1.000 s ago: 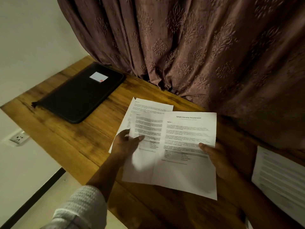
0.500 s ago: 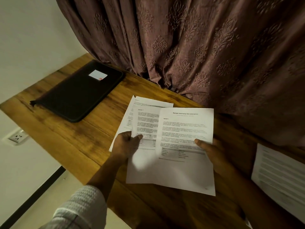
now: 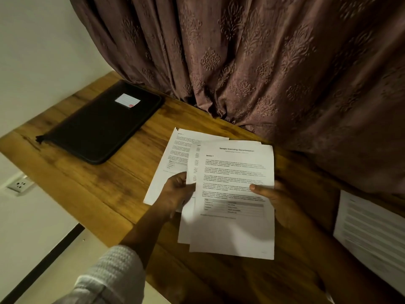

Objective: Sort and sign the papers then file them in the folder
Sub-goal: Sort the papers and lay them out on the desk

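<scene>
I hold several printed white sheets over the wooden table (image 3: pixel 92 185). The top sheet (image 3: pixel 234 229), headed "Sample Internship Documentation", is pinched at its right edge by my right hand (image 3: pixel 278 202), thumb on top. My left hand (image 3: pixel 177 194) grips the left edge of the sheets beneath it, thumb over their edge. A further sheet (image 3: pixel 173 154) pokes out behind to the upper left. A black zipped folder (image 3: pixel 103 130) with a small white label lies closed at the table's far left.
A patterned mauve curtain (image 3: pixel 263 69) hangs along the table's back edge. Another printed sheet (image 3: pixel 370 233) lies on the table at the right. A wall socket (image 3: pixel 20 185) sits below the table's left edge, beside a white wall.
My right hand has slid the top sheet leftwards over the sheets in my left hand, so they overlap far more than before. The folder and the right-hand sheet stayed put.
</scene>
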